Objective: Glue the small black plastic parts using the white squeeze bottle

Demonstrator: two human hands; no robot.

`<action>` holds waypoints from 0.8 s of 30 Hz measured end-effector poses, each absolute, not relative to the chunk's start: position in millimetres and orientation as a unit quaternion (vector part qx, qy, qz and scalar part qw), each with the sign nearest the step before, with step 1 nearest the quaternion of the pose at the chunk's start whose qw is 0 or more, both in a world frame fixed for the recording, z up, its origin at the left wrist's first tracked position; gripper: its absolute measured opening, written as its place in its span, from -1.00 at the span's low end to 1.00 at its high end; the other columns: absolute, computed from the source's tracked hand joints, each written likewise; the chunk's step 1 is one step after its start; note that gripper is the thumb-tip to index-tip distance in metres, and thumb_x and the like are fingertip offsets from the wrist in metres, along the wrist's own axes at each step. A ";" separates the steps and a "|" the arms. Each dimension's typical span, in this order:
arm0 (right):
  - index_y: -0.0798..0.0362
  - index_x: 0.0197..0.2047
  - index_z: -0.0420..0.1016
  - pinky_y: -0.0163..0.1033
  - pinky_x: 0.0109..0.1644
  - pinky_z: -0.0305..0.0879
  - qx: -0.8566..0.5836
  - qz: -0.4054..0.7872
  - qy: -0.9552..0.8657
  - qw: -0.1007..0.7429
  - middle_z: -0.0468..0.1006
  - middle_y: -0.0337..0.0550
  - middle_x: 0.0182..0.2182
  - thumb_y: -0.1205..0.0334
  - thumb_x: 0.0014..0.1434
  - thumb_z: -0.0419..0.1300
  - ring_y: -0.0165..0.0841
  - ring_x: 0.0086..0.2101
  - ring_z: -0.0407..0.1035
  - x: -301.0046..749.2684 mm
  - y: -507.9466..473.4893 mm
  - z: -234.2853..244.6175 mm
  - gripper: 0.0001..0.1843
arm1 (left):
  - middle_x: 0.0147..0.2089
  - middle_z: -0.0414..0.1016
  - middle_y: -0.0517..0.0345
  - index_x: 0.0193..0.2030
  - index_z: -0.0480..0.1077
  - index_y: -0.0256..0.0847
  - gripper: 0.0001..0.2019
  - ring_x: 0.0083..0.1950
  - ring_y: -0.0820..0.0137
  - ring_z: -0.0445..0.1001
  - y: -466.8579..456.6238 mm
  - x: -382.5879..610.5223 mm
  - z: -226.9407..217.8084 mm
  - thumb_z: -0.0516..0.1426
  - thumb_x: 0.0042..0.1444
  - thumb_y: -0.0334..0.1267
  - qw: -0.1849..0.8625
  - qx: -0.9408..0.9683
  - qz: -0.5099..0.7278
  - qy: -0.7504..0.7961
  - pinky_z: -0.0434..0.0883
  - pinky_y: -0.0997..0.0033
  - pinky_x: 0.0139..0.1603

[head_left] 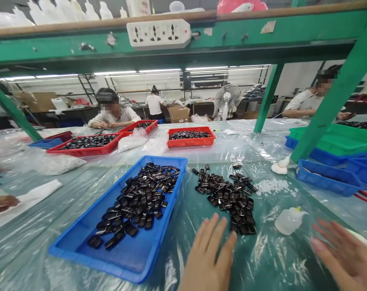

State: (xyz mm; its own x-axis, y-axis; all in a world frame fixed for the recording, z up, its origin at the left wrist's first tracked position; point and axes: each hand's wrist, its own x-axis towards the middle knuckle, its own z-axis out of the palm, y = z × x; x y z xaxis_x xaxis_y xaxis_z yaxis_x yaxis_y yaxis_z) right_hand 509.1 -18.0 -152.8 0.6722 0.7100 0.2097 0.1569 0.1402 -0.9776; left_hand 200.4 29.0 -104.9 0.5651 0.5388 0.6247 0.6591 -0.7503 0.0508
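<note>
Fingers [215, 234] of both hands spread flat, holding nothing: left hand [206, 258] just near the loose pile of small black plastic pieces [228, 194], right hand [343, 254] beside a small translucent squeeze bottle [289, 220].

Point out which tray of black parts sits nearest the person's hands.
The blue tray, just left of the left hand. The red trays lie farther back across the table.

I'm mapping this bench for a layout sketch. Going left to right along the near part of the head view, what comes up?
blue tray → left hand → loose pile of black parts → small white bottle → right hand
</note>
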 end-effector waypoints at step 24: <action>-0.08 0.12 0.40 -0.20 -0.28 0.53 -0.706 0.327 -0.403 0.481 0.53 0.09 0.12 -0.33 -0.02 0.34 0.05 0.17 0.35 479.0 -4.8 -140.0 -0.26 | -0.13 0.51 -0.01 -0.01 0.38 -0.20 -0.78 -0.16 0.10 0.48 56.4 213.5 -114.6 -0.04 0.35 -0.44 -0.156 -0.887 -0.178 -0.396 0.48 0.05 -0.16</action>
State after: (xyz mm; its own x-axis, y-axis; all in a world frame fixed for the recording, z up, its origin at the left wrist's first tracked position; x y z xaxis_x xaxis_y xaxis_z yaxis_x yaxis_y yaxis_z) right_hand 479.0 -4.8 -140.0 0.4611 0.8843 -0.0736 0.2546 -0.2113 -0.9437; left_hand 213.5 56.4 -114.6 0.6228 0.7584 0.1921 0.6476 -0.6375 0.4173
